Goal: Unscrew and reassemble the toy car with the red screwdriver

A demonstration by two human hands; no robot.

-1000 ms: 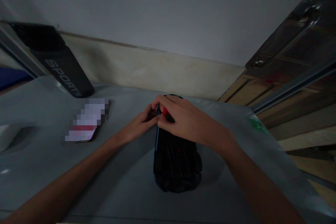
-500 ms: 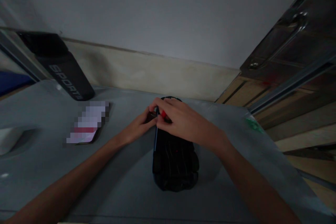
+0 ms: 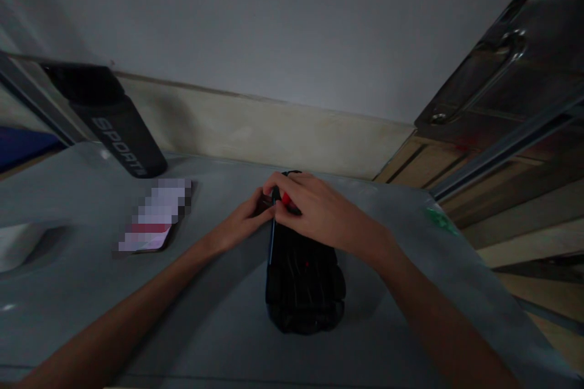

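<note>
A black toy car (image 3: 305, 292) lies upside down on the grey table, its dark underside and wheels facing up. My left hand (image 3: 246, 219) is closed at the left side of the car's far end, thumb and fingers gripping there. Over that same end bends my right hand (image 3: 326, 209), its fingers pinched together against the car. A small red piece (image 3: 286, 199) shows between the right thumb and forefinger; what it belongs to is hidden. The right hand covers most of the car's far part.
A dark bottle marked SPORTS (image 3: 121, 127) stands at the back left. In front of it lies a phone (image 3: 152, 219) with a blurred screen. A white rounded object (image 3: 18, 246) sits at the left edge. Green plastic (image 3: 440, 220) lies near the table's right edge. A wall (image 3: 274, 127) rises behind.
The view has shifted very slightly. Both hands stay at the car's far end with almost no visible movement.
</note>
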